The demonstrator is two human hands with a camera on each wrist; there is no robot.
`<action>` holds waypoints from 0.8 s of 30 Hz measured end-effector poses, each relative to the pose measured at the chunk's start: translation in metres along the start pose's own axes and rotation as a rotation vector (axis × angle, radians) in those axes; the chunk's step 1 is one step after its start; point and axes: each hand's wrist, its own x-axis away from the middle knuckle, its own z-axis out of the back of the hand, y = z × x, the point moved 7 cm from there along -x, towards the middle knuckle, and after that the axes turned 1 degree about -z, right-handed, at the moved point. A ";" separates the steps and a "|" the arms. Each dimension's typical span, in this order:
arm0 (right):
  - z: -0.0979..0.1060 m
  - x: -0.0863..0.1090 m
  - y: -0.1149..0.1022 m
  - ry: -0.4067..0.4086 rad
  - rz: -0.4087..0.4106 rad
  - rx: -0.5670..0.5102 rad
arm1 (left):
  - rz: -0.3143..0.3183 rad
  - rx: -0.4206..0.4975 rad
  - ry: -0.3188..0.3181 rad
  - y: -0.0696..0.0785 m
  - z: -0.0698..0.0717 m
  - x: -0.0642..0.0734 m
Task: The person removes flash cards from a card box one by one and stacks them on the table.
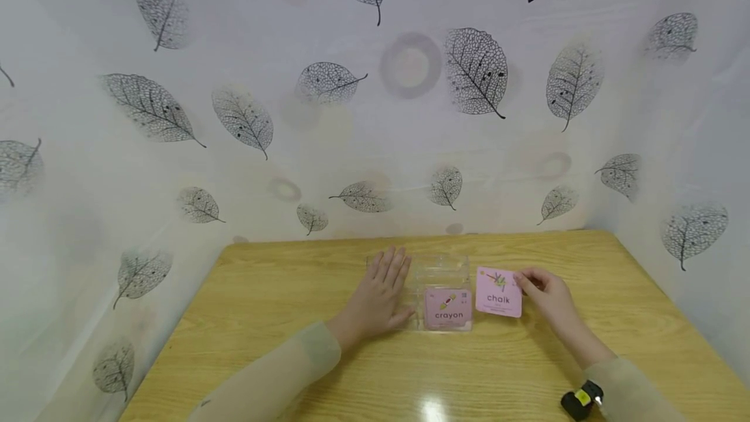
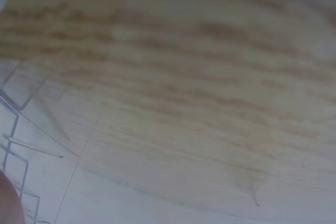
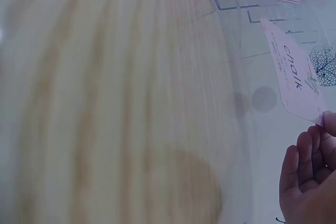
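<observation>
A pink flash card reading "chalk" [image 1: 498, 301] is pinched at its right edge between the thumb and fingers of my right hand [image 1: 545, 295]. In the right wrist view the chalk card [image 3: 294, 74] is tilted, gripped by one corner. Left of it, a pink "crayon" card [image 1: 448, 316] lies in the front right compartment of a clear plastic tray [image 1: 442, 270]. My left hand [image 1: 375, 298] lies with fingers extended over the tray's left part, covering much of it. Only a sliver of that hand shows in the left wrist view, beside the clear tray's stepped edges [image 2: 23, 163].
The wooden table [image 1: 263, 298] extends around the tray. Behind it and on both sides hangs a pale curtain [image 1: 375, 135] printed with dark leaves. A black device with a yellow label [image 1: 582, 400] sits at the right wrist.
</observation>
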 end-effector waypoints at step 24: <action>0.007 -0.005 0.023 0.026 -0.047 0.098 | -0.003 0.011 -0.034 0.000 -0.002 -0.001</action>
